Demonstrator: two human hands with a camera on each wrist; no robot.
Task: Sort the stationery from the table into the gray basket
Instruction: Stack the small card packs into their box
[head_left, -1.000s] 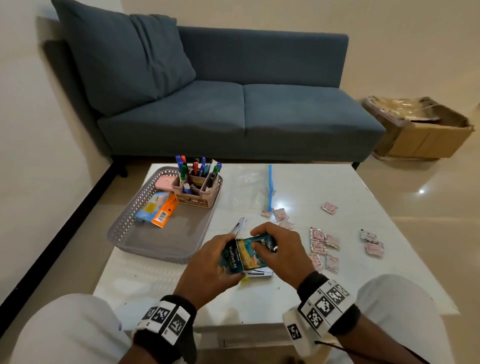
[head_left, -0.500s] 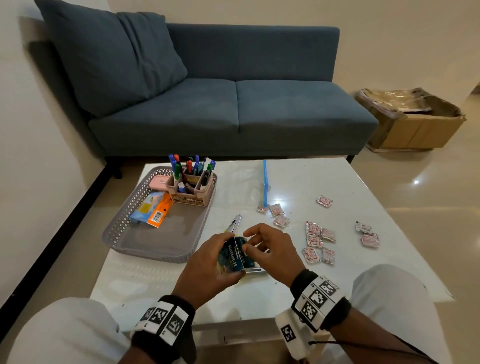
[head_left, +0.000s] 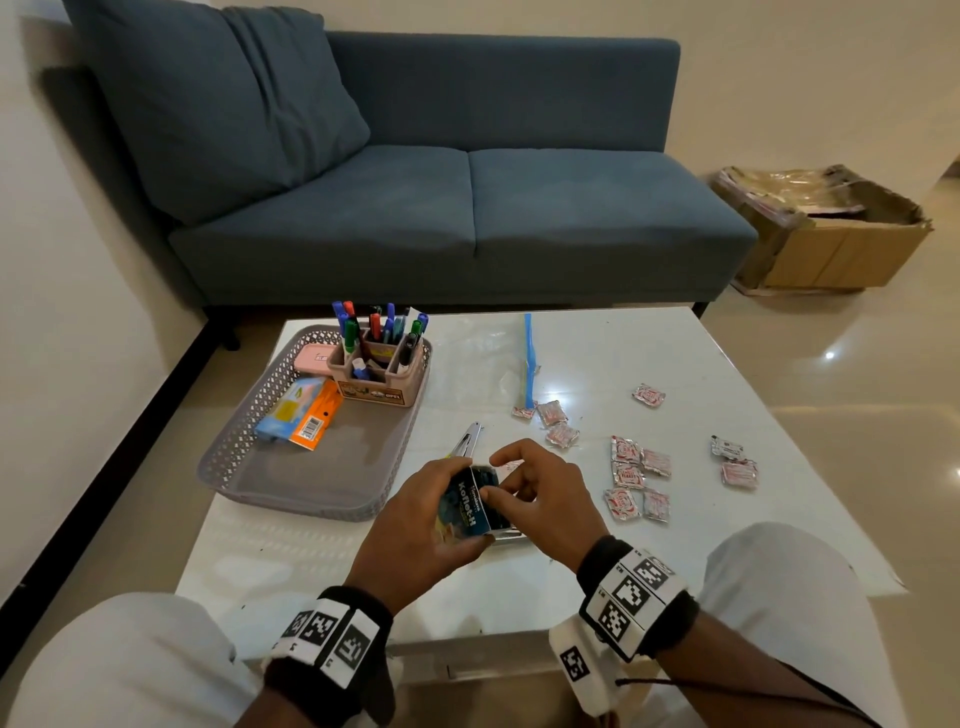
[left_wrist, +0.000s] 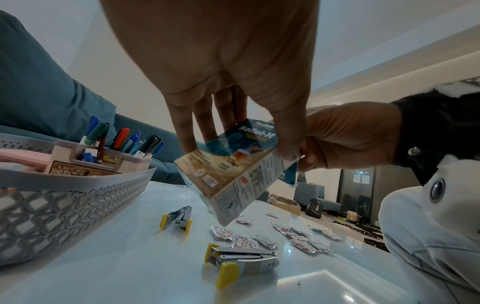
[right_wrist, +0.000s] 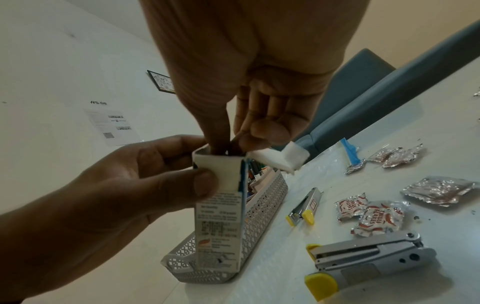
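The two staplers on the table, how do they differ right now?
The near stapler lies close under the hands and looks bigger; the far stapler lies nearer the gray basket and looks slimmer. In the left wrist view the far stapler gapes wider than the near one. Both are silver with yellow ends, lying untouched on the table.

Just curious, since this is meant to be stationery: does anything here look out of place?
Yes. Foil chilli-flake sachets lie scattered on the table, and the box that the left hand holds, with right hand fingers in its open top, is no stationery.
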